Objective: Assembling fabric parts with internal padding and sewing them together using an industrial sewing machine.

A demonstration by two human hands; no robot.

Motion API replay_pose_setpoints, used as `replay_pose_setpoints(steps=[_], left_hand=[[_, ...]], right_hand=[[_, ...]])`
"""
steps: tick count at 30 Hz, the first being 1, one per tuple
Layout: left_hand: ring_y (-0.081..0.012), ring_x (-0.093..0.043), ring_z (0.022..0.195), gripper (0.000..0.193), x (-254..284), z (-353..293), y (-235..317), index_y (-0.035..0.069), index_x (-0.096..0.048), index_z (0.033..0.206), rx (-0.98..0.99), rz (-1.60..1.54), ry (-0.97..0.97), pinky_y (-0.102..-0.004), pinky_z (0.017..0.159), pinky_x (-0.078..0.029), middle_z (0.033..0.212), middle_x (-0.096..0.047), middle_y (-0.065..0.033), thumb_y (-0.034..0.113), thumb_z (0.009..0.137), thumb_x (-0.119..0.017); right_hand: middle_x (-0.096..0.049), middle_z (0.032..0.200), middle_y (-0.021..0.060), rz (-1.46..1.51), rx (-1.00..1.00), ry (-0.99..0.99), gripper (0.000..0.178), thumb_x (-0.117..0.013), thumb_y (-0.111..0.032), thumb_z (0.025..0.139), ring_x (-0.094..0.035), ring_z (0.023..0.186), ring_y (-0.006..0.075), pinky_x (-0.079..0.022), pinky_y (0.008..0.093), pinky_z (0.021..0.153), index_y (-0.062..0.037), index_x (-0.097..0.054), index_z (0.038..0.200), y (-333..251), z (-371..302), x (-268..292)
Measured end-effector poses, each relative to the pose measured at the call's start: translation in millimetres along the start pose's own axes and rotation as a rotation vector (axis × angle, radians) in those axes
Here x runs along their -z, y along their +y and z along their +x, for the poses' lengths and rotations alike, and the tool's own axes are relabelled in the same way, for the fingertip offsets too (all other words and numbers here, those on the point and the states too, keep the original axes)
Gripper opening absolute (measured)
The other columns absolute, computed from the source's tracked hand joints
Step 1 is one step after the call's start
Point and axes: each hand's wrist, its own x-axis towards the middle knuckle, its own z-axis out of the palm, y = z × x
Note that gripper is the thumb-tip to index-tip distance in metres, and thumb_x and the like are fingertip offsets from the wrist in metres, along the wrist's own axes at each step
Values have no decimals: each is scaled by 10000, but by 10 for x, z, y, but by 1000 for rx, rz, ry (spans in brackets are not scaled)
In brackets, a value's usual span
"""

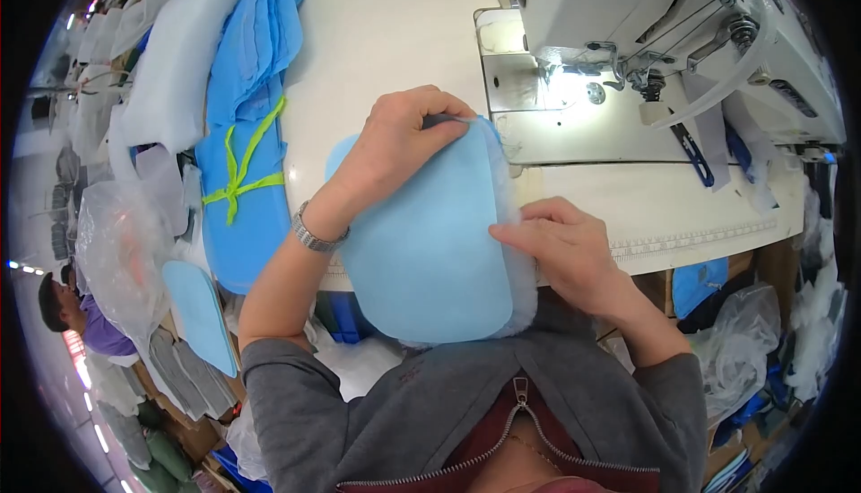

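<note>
A light blue rounded fabric panel [426, 233] lies over white fluffy padding [523, 282], which sticks out along its right side. The panel spans the table's front edge and reaches down to my chest. At its top edge, my left hand [404, 139] pinches the fabric between thumb and fingers, close to a darker blue layer [487, 131] at the corner. My right hand [569, 246] is closed on the right edge, thumb on the blue face and fingers curled at the padding. Just beyond, the white sewing machine [610, 8] has its lamp shining on the needle area.
Thread snips [692, 154] lie right of the machine bed. Blue fabric pieces [247, 143] tied with a yellow-green strip [235, 179] are stacked left, beside white padding [184, 53]. A measuring tape [691, 240] runs along the front edge. A person [85, 318] is far left.
</note>
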Motion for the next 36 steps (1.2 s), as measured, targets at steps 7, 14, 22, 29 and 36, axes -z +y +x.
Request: replay_pose_setpoints(steps=[7, 14, 22, 29, 36], left_hand=[[-173, -617, 723, 189, 16, 18, 60, -20, -664, 922, 90, 39, -26, -285, 707, -495, 770, -656, -120, 123, 801, -638], [-79, -516, 687, 180, -28, 25, 45, -10, -628, 908, 39, 143, -23, -239, 646, -448, 718, -593, -15, 161, 852, -619], [-176, -631, 720, 219, 17, 118, 14, 11, -672, 924, -87, 177, 16, -292, 690, -494, 771, -672, -103, 193, 816, -614], [-107, -481, 615, 193, 43, 148, 110, -1, -660, 875, 107, 174, -104, -263, 580, -415, 696, -590, -39, 174, 851, -584], [-48, -518, 772, 219, 153, 186, -117, -8, -653, 986, -41, 58, -188, -199, 707, -443, 820, -619, 7, 168, 867, -599]], right_hand=[[-526, 786, 21, -398, 143, 34, 444, -609, -115, 602, -535, 749, 214, -462, 328, 684, -132, -674, 1041, 60, 20, -46], [-474, 781, 23, -434, 171, 21, 457, -606, -103, 608, -495, 730, 211, -445, 343, 707, -177, -682, 1052, -20, 45, -55], [-450, 746, 10, -507, 360, 16, 318, -600, -124, 668, -491, 718, 179, -444, 311, 699, -169, -676, 974, 71, 53, -64], [-476, 698, 10, -427, 265, 84, 231, -630, -126, 634, -506, 687, 183, -436, 299, 656, -123, -678, 860, 36, 82, -94], [-609, 742, 30, -194, -1, 87, 229, -617, -63, 666, -552, 680, 205, -446, 310, 626, -85, -680, 886, -53, 19, -133]])
